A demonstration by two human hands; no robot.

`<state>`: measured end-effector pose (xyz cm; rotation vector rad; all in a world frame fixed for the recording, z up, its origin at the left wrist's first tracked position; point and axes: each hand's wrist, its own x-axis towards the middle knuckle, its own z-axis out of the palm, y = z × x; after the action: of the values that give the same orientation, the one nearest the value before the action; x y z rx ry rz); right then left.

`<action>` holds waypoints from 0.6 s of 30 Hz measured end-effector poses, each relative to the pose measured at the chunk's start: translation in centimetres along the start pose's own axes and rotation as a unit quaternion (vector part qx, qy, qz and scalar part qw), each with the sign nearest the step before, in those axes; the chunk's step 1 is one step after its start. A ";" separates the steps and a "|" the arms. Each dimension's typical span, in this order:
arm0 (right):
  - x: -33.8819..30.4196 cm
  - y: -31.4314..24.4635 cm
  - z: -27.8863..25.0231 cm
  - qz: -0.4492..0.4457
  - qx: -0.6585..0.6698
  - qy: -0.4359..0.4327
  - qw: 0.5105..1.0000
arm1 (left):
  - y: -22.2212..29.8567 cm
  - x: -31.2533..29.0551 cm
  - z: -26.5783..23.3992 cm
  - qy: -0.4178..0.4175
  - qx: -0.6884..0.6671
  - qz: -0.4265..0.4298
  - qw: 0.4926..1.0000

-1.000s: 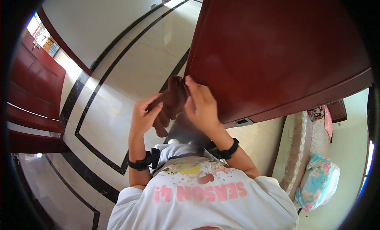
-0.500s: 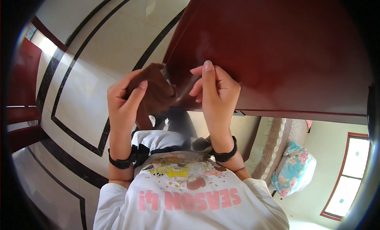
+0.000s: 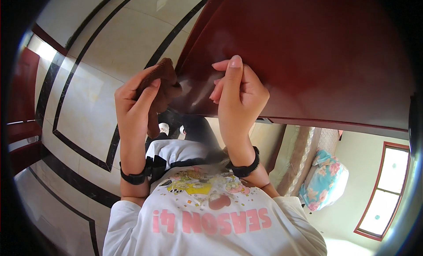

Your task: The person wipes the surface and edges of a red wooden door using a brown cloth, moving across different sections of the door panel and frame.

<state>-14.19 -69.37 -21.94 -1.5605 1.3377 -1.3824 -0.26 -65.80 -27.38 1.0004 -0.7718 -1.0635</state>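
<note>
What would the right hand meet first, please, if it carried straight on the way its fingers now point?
The right hand points up-picture, its fingers seemingly already resting on the dark red wooden surface. Going on, it would likely just slide along that polished wood; nothing else shows in its line, though depth is unclear.

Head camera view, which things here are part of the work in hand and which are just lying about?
In use:
left hand gripping the brown cloth
right hand resting open against the dark red wooden panel

Lying about:
floral cushion
red-framed window
tiled floor
</note>
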 end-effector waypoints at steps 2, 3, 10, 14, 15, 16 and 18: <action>0.2 0.3 -0.2 -0.006 0.007 0.003 1.000 | 0.2 -0.2 0.1 -0.006 0.010 0.000 1.000; 0.3 0.4 -0.3 -0.014 0.013 0.002 1.000 | 0.4 -0.3 0.2 -0.015 0.000 0.007 1.000; 0.3 0.8 -0.4 -0.006 0.017 0.018 1.000 | 0.4 -0.9 -0.5 0.001 0.066 0.036 0.997; 0.4 0.8 -0.5 -0.022 0.011 0.037 0.999 | 0.5 -1.0 -0.6 -0.004 0.073 0.046 0.996; 0.4 0.8 -0.6 -0.026 0.009 0.043 0.999 | 0.9 -1.0 -0.5 -0.008 0.059 0.031 0.998; 0.4 0.8 -0.7 -0.025 0.008 0.045 0.999 | 1.2 -1.1 -0.4 -0.011 0.047 0.015 0.999; 0.4 0.8 -0.8 -0.026 0.022 0.034 0.999 | 1.2 -1.0 -0.4 -0.011 0.045 0.017 0.999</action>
<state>-15.15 -69.83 -22.40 -1.5421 1.3062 -1.4981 0.20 -64.53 -26.46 1.0503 -0.8590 -1.0199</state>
